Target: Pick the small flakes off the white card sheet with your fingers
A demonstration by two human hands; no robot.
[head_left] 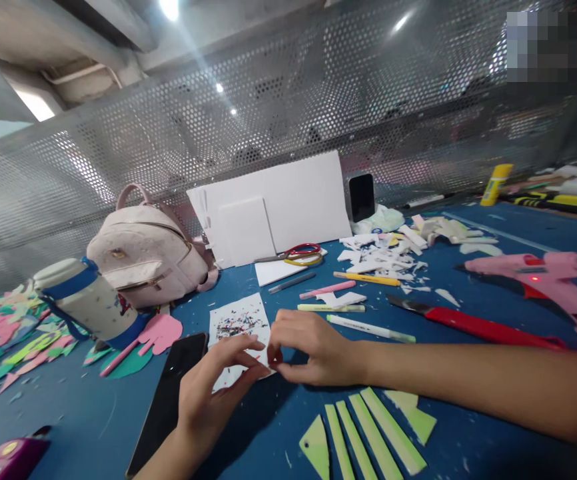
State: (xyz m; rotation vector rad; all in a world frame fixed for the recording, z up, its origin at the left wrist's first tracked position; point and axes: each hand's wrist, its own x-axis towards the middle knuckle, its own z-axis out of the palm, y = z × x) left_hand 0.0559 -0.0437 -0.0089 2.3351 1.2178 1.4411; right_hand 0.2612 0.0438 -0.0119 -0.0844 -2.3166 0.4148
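A white sheet of paper (pixel 236 308) lies on the blue table, scattered with tiny dark, red and blue bits (pixel 241 323). Over its near end is my left hand (pixel 213 383), thumb and fingertips apart with a gap between them. My right hand (pixel 308 347) meets it from the right, its fingers curled and thumb and forefinger pinched at the sheet's right edge. Whatever sits in that pinch is too small to make out. Just below the hands are several light green strips (pixel 368 433) and cut green pieces (pixel 316 447). A black phone (pixel 168 387) lies beside my left wrist.
Pens (pixel 368 328), scissors (pixel 296 253) and a red cutter (pixel 468 323) lie beyond my right hand. A pink glue gun (pixel 543 273), with its light on, is at right. White scraps (pixel 388 257), a backpack (pixel 148 247), a bottle (pixel 88 300) and coloured foam scraps (pixel 8 333) surround the work.
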